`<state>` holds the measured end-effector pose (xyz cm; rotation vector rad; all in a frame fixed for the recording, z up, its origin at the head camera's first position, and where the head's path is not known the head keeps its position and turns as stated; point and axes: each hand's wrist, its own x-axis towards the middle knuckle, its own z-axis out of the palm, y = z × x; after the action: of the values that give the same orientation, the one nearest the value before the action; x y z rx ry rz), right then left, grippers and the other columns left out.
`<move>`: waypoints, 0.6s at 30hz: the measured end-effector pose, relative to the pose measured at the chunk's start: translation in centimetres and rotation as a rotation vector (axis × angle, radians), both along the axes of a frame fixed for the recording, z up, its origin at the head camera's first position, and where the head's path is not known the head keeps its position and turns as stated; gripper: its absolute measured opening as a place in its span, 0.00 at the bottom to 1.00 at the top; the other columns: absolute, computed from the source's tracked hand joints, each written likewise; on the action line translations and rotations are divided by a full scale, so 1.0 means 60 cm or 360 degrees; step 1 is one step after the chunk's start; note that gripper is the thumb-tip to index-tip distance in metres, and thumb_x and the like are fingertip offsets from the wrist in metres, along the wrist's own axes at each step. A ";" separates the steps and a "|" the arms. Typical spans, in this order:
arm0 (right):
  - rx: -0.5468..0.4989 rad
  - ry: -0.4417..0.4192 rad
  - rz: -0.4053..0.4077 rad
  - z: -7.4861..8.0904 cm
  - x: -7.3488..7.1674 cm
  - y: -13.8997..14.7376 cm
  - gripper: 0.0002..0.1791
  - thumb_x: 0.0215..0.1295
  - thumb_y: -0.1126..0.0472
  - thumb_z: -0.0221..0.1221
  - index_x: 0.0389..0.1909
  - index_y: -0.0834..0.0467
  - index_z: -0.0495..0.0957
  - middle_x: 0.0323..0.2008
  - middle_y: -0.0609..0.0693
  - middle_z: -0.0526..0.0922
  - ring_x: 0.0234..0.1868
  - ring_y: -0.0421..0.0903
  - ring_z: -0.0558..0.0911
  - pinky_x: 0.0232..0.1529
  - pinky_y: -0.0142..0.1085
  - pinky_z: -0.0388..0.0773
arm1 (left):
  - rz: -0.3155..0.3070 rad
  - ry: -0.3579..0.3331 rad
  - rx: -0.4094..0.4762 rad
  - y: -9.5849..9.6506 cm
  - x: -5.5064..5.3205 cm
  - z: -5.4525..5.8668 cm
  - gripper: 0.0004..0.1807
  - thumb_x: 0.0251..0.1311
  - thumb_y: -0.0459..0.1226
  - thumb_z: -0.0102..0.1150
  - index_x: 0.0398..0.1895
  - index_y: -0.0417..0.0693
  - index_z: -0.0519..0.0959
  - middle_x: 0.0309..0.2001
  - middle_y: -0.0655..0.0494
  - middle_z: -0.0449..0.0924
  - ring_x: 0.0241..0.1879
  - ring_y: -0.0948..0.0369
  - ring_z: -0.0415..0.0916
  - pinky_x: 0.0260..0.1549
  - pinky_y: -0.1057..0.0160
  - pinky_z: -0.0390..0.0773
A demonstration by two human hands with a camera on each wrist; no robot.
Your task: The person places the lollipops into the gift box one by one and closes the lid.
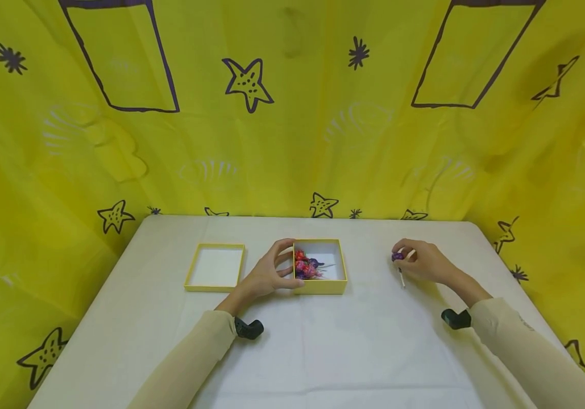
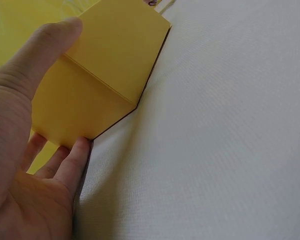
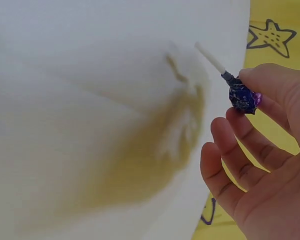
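My left hand (image 1: 265, 274) grips a yellow box (image 1: 320, 287) at its left end, with the thumb along the front and the fingers round the left and far side. In the left wrist view the thumb (image 2: 52, 42) lies on the yellow cardboard and the fingertips reach its lower edge. Inside the open-topped box, several lollipops (image 1: 302, 266) in red, pink and purple wrappers lie heaped at the left. Off to the right, my right hand (image 1: 426, 262) pinches a purple-wrapped lollipop (image 3: 242, 97) by its head between thumb and fingers. Its white stick (image 3: 210, 58) points away from the palm.
A shallow yellow-edged lid (image 1: 215, 267) with a white inside lies left of the box. White cloth covers the table (image 1: 323, 346). Yellow patterned curtain (image 1: 292, 142) hangs behind the table and along both sides. Each wrist wears a black camera mount (image 1: 249, 328).
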<state>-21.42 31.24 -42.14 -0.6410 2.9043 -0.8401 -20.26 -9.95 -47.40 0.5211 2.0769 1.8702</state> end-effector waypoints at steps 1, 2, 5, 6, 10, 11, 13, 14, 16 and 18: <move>-0.0004 0.0013 0.0033 0.005 -0.001 -0.001 0.12 0.64 0.66 0.69 0.47 0.61 0.82 0.37 0.52 0.84 0.33 0.46 0.80 0.34 0.35 0.80 | -0.0001 -0.0001 0.0003 0.000 0.000 0.000 0.56 0.47 0.31 0.82 0.77 0.59 0.57 0.79 0.54 0.53 0.77 0.53 0.56 0.66 0.59 0.74; -0.0004 0.0025 0.0060 0.010 -0.002 -0.002 0.13 0.63 0.67 0.70 0.47 0.61 0.82 0.37 0.52 0.85 0.33 0.46 0.80 0.34 0.36 0.81 | 0.0000 -0.0001 0.0000 0.000 0.000 0.001 0.56 0.47 0.31 0.82 0.77 0.59 0.57 0.79 0.55 0.53 0.77 0.53 0.56 0.66 0.59 0.74; -0.0002 0.0045 0.0143 0.023 -0.007 -0.007 0.13 0.62 0.68 0.70 0.47 0.61 0.82 0.37 0.51 0.85 0.34 0.45 0.81 0.36 0.35 0.82 | -0.0003 0.0003 -0.0002 0.000 0.000 0.002 0.56 0.48 0.30 0.81 0.78 0.58 0.57 0.79 0.55 0.53 0.78 0.52 0.55 0.67 0.58 0.74; -0.0003 0.0044 0.0167 0.027 -0.008 -0.008 0.14 0.62 0.69 0.70 0.47 0.61 0.82 0.37 0.50 0.85 0.35 0.46 0.82 0.37 0.35 0.83 | -0.0004 0.0007 -0.0003 -0.001 0.001 0.001 0.56 0.48 0.30 0.81 0.78 0.58 0.57 0.79 0.56 0.53 0.78 0.52 0.55 0.67 0.58 0.74; 0.0001 0.0031 0.0232 0.044 -0.014 -0.017 0.14 0.61 0.70 0.70 0.47 0.61 0.82 0.38 0.49 0.84 0.35 0.45 0.82 0.38 0.34 0.84 | -0.0008 0.0022 -0.0006 -0.001 0.001 0.001 0.56 0.48 0.30 0.81 0.78 0.56 0.56 0.80 0.55 0.52 0.78 0.51 0.54 0.66 0.58 0.74; 0.0001 0.0025 0.0242 0.048 -0.015 -0.020 0.14 0.61 0.70 0.70 0.47 0.61 0.82 0.38 0.49 0.84 0.36 0.45 0.82 0.38 0.34 0.84 | -0.0010 0.0026 -0.0006 0.000 0.001 0.001 0.56 0.49 0.30 0.81 0.78 0.56 0.56 0.80 0.54 0.52 0.78 0.50 0.54 0.67 0.57 0.74; 0.0009 0.0029 0.0262 0.057 -0.018 -0.025 0.14 0.61 0.71 0.70 0.47 0.61 0.82 0.38 0.48 0.84 0.36 0.45 0.83 0.37 0.33 0.84 | -0.0016 0.0026 -0.0005 0.000 0.001 0.002 0.56 0.49 0.30 0.81 0.78 0.56 0.55 0.80 0.53 0.52 0.78 0.50 0.54 0.66 0.57 0.74; 0.0009 0.0032 0.0274 0.062 -0.020 -0.028 0.14 0.61 0.71 0.69 0.47 0.60 0.82 0.38 0.48 0.84 0.36 0.45 0.83 0.37 0.33 0.84 | -0.0017 0.0024 -0.0005 0.000 0.001 0.001 0.56 0.49 0.31 0.81 0.79 0.56 0.55 0.80 0.53 0.52 0.78 0.50 0.54 0.67 0.57 0.74; -0.0003 0.0029 0.0291 0.072 -0.023 -0.035 0.13 0.62 0.71 0.69 0.47 0.60 0.82 0.39 0.48 0.84 0.37 0.45 0.83 0.36 0.33 0.84 | -0.0019 0.0027 -0.0002 0.000 0.001 0.002 0.56 0.49 0.31 0.81 0.79 0.55 0.55 0.80 0.52 0.51 0.78 0.49 0.53 0.67 0.56 0.73; -0.0023 0.0016 0.0300 0.082 -0.025 -0.042 0.13 0.62 0.71 0.69 0.47 0.59 0.82 0.39 0.48 0.84 0.38 0.47 0.83 0.35 0.34 0.85 | -0.0021 0.0022 0.0007 0.000 0.002 0.002 0.57 0.49 0.30 0.81 0.79 0.56 0.55 0.80 0.52 0.51 0.78 0.49 0.53 0.67 0.56 0.73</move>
<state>-22.90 28.70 -37.21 -0.9054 2.7916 -0.8369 -20.16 -9.98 -47.27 0.5495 2.0735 1.8695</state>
